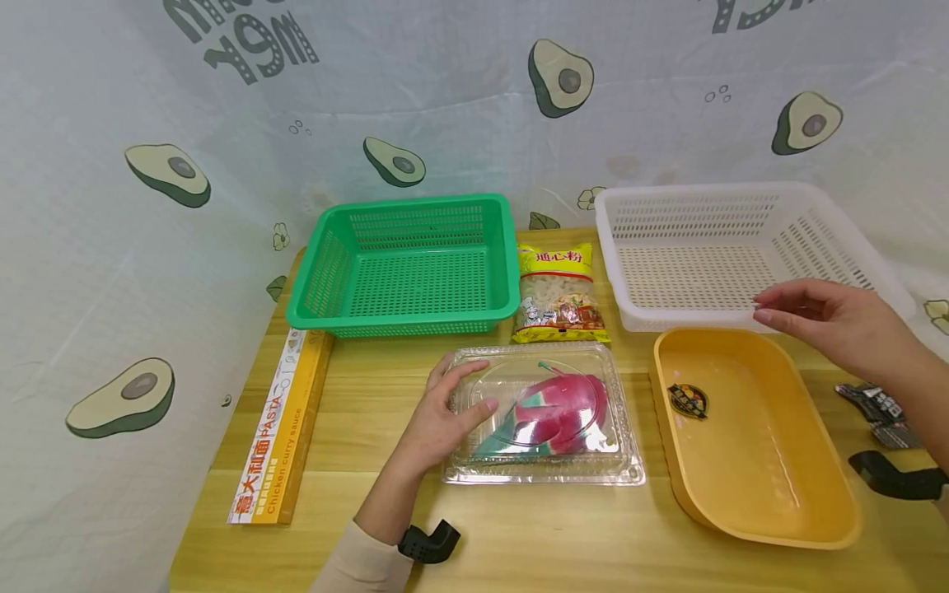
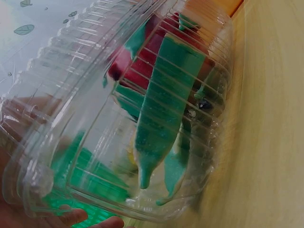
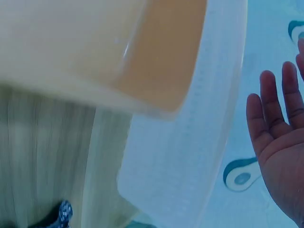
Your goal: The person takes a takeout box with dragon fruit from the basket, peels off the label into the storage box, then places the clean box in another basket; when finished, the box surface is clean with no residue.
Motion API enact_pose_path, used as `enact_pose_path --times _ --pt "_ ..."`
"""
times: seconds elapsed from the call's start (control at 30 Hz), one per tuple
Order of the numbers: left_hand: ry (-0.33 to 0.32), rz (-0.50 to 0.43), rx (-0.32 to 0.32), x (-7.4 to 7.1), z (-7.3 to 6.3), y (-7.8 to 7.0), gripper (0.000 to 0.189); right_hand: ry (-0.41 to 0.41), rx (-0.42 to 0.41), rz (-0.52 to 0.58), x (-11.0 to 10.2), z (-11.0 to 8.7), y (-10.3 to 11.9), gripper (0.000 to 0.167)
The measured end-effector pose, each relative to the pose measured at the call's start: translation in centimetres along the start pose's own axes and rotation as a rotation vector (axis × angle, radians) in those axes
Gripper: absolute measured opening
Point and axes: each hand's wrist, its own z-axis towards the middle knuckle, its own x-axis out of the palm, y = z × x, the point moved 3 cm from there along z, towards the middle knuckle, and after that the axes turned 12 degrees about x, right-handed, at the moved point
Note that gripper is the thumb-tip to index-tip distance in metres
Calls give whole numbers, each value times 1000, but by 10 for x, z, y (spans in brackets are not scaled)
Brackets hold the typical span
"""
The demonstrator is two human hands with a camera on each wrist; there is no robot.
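A clear plastic clamshell box (image 1: 544,473) lies on the wooden table with its lid over several red-pink and green pieces (image 1: 559,412). Through its ribbed side in the left wrist view, one green piece (image 2: 168,95) looks long and pointed, like a pod. My left hand (image 1: 445,412) rests at the box's left end, thumb and index finger loosely spread over the lid. My right hand (image 1: 838,317) holds nothing; it hovers above the near rim of the white basket (image 1: 697,317), near the yellow-orange tray (image 1: 749,428). Its fingers look extended in the right wrist view.
A green basket (image 1: 415,325) stands at the back left, and a yellow bag of pasta (image 1: 561,292) lies between the baskets. A long pasta box (image 1: 282,428) lies along the left edge. Dark packets (image 1: 882,412) lie right of the tray, which holds a round badge (image 1: 688,400).
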Motion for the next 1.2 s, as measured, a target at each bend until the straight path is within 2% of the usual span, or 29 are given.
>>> enact_pose_path --times 0.17,0.33,0.53,0.63,0.97,1.2 --pt "1 6 -3 0 -1 -1 51 16 12 -3 -8 15 -15 54" --pt "7 5 3 0 0 -1 50 51 3 -88 -13 29 -27 56" --pt "14 5 1 0 0 -1 50 186 -14 -131 -7 39 -28 62" --pt "13 7 1 0 0 0 50 217 -13 -159 -2 40 -25 64" --pt "11 -22 11 1 -1 1 44 193 -4 -176 5 42 -28 66" --pt "-5 -69 32 2 -1 1 51 204 12 -164 6 41 -28 69"
